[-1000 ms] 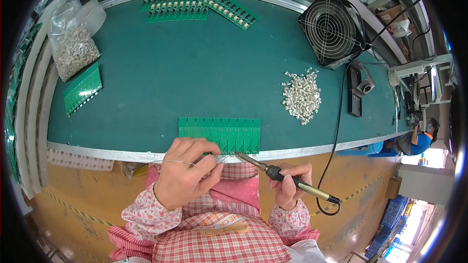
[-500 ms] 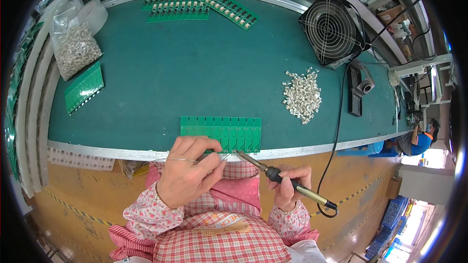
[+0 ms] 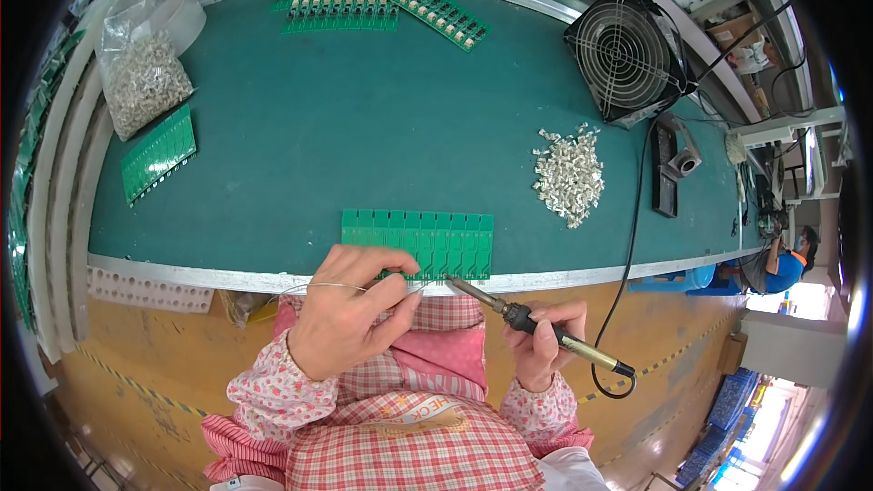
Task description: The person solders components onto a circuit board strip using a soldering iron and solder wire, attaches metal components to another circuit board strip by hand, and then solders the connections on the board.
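Note:
A green circuit board panel (image 3: 418,238) lies at the table's front edge, its near side over the metal rim. My left hand (image 3: 353,309) pinches a length of thin solder wire (image 3: 318,285) and rests against the board's near left part. My right hand (image 3: 546,338) grips a soldering iron (image 3: 520,316) like a pen. The iron's tip meets the board's near edge, right of the solder wire's end; whether tip and wire touch is too small to tell.
Small whitish metal parts (image 3: 569,175) lie heaped on the right, near a black fan (image 3: 623,55) and a soldering iron stand (image 3: 671,164). Populated boards (image 3: 341,11) lie at the back. At left are a bag of parts (image 3: 145,82) and another green board (image 3: 159,155).
The iron's tip has shifted slightly right along the board's near edge. The whole view has moved a little; both hands keep their grips.

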`<state>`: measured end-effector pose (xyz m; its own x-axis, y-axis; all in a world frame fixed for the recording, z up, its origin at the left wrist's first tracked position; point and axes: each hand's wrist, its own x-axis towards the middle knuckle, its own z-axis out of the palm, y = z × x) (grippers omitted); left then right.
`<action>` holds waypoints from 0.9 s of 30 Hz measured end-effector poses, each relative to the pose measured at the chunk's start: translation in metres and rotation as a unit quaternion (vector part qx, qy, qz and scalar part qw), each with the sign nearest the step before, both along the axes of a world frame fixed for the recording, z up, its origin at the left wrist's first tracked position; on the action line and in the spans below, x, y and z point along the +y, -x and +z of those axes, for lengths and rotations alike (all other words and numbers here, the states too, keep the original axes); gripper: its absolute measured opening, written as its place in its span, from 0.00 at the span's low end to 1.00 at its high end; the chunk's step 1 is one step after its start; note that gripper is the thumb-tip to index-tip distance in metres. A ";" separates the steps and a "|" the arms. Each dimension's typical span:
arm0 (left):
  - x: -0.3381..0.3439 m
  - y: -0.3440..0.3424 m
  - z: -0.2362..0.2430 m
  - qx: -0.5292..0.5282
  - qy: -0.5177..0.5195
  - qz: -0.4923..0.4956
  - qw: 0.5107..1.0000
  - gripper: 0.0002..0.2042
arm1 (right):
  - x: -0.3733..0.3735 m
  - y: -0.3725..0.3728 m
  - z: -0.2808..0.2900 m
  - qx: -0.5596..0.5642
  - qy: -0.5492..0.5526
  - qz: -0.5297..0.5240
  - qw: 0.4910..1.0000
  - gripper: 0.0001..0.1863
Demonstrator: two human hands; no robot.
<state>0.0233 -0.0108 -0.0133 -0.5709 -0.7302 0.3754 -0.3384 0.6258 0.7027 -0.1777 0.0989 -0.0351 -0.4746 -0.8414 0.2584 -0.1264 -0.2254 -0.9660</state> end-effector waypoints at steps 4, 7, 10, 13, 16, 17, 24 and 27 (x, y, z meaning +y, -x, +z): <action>-0.001 0.003 0.001 -0.017 0.012 -0.007 1.000 0.08 | -0.001 -0.001 -0.001 0.002 0.008 0.006 1.000 0.08; -0.001 0.005 0.001 -0.025 0.014 -0.006 1.000 0.09 | 0.000 0.000 -0.003 0.004 0.018 0.013 1.000 0.09; -0.001 0.005 0.002 -0.027 0.017 -0.005 0.999 0.09 | 0.002 0.003 -0.004 -0.009 0.057 0.065 0.996 0.06; 0.000 0.005 0.001 -0.021 0.017 -0.003 1.000 0.09 | 0.002 0.003 -0.004 0.009 0.068 0.067 0.995 0.06; -0.001 0.001 0.000 -0.003 0.001 0.000 1.000 0.09 | 0.003 0.001 -0.003 0.050 0.030 -0.029 0.998 0.10; -0.002 0.000 0.000 0.008 -0.013 0.000 1.000 0.09 | 0.003 0.002 -0.002 0.029 0.027 -0.037 0.999 0.10; -0.002 -0.003 -0.001 0.009 -0.016 0.003 1.000 0.09 | 0.004 0.002 -0.001 -0.020 0.023 0.041 0.999 0.09; -0.002 -0.003 -0.001 0.012 -0.016 0.006 1.000 0.09 | 0.003 0.000 -0.001 -0.029 0.008 0.051 0.998 0.08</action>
<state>0.0261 -0.0127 -0.0142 -0.5528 -0.7485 0.3662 -0.3280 0.5995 0.7301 -0.1774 0.1016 -0.0361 -0.4009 -0.8823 0.2465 -0.0457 -0.2495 -0.9673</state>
